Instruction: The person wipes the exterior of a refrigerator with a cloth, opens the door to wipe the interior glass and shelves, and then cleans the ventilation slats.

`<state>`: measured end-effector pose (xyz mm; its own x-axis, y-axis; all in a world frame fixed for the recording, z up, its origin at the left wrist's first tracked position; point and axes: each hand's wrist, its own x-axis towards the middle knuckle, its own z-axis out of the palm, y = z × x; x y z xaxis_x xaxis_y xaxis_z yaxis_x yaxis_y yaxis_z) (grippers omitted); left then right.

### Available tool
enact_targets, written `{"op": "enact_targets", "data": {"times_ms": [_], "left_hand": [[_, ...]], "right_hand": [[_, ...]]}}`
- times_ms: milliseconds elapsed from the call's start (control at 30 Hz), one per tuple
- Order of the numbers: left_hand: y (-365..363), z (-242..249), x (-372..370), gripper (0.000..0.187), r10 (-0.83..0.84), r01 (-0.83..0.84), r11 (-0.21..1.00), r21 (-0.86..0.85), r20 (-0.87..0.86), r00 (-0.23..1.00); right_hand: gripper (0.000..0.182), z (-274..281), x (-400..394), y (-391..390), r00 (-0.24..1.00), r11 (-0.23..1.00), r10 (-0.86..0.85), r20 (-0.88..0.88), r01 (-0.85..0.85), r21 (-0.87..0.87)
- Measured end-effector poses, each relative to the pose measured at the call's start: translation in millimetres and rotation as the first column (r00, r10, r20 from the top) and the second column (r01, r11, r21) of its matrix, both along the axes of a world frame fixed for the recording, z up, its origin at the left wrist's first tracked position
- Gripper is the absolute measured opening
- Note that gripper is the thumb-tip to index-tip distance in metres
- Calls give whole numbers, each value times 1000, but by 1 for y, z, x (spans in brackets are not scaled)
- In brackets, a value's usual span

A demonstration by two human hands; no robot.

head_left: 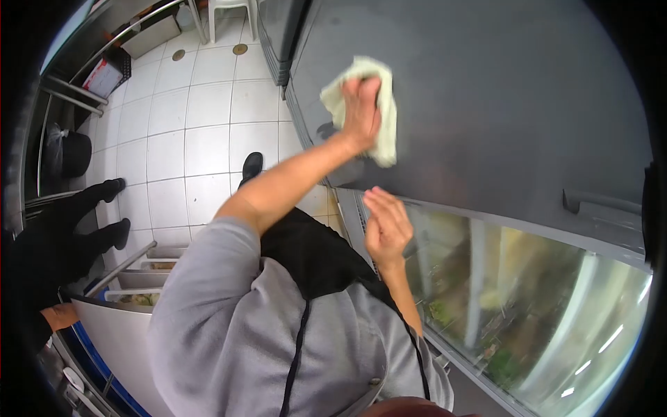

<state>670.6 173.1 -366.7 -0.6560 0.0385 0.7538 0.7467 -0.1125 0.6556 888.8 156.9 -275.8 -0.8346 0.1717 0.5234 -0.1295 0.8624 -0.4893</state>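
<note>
My left hand [361,108] presses a pale yellow-green cloth [386,142] against a large grey door panel [500,111]. Its fingers are bent over the cloth, and slight blur softens the hand. Below and to the right, my right hand [389,226] is raised near the panel's lower edge. The fingers are loosely curved and nothing shows in them. Beside that hand is a glass pane [500,299], blurred by reflections, with green and brown shapes showing in it. A handle [604,205] sits at the right end of the grey panel.
White floor tiles [208,142] lie to the left, with a white stool [233,17] at the top. Another person in dark clothing [52,229] stands at the far left, beside a counter with open drawers [142,281]. A black bin [75,154] stands beyond.
</note>
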Motion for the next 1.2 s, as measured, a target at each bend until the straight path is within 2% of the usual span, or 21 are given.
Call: {"op": "enact_targets", "data": {"times_ms": [67,133,233,333,367,467,533,567,600,667,733,800,833,867,933,1000,1033,1067,1100,1167,1200], "left_hand": [[12,58,-43,48,39,-17,991,130,-167,985],[9,117,-74,50,47,-24,996,86,-275,960],[10,178,-75,53,33,-4,988,157,-181,983],[19,136,-91,59,79,-64,994,94,-161,984],[10,105,-89,60,37,-32,998,56,-73,997],[13,-43,-95,64,-53,33,997,65,338,940],[23,-166,-99,62,53,-101,995,16,761,646],[14,-188,-97,65,-262,-93,944,317,888,378],[9,-207,-94,70,-570,-186,796,576,817,87],[28,-258,-101,69,-561,-273,797,539,828,0],[19,-209,-113,75,-565,-200,808,555,825,5],[32,-174,-155,65,-103,-95,984,154,909,403],[13,-133,-169,62,-135,30,989,148,783,607],[9,-122,-186,57,-91,68,996,61,688,720],[-3,-124,-201,53,-111,85,994,74,537,836],[0,-167,-218,51,-40,41,999,10,534,845],[13,-208,-229,49,-436,69,866,495,680,590],[26,-249,-240,47,-744,-232,509,829,559,365],[28,-280,-242,49,-818,-401,400,824,518,250],[23,-320,-211,51,-775,-497,558,665,631,-25],[22,-328,-190,52,-746,-504,609,613,658,-100]], "right_hand": [[29,-15,23,-6,991,992,-33,131,49,-114],[27,-34,41,-6,948,967,-35,318,112,-229],[23,-55,60,-4,855,924,-18,518,212,-319],[21,-68,63,-6,757,853,-34,652,362,-376],[21,-85,72,-3,766,865,-48,642,353,-356],[22,-103,84,-1,524,790,-43,851,540,-293],[25,-124,90,-3,422,804,-61,904,558,-207],[26,-132,94,0,362,824,-44,931,541,-171],[27,-142,103,2,299,844,-29,954,519,-137],[28,-165,119,12,316,866,-13,949,478,-147],[28,-169,121,10,284,818,-21,959,556,-146],[29,-186,134,15,295,698,26,955,679,-229],[29,-186,133,19,274,674,43,961,702,-230],[29,-190,130,21,261,651,59,963,722,-236],[29,-189,117,19,228,592,75,971,773,-228],[29,-187,102,18,125,494,122,985,853,-170],[29,-193,104,18,139,505,129,982,843,-186],[30,-199,108,15,151,514,135,979,834,-199],[30,-204,112,12,164,523,141,976,825,-214],[31,-201,103,2,156,489,141,978,848,-206],[31,-198,102,-3,154,469,142,978,859,-204]]}}
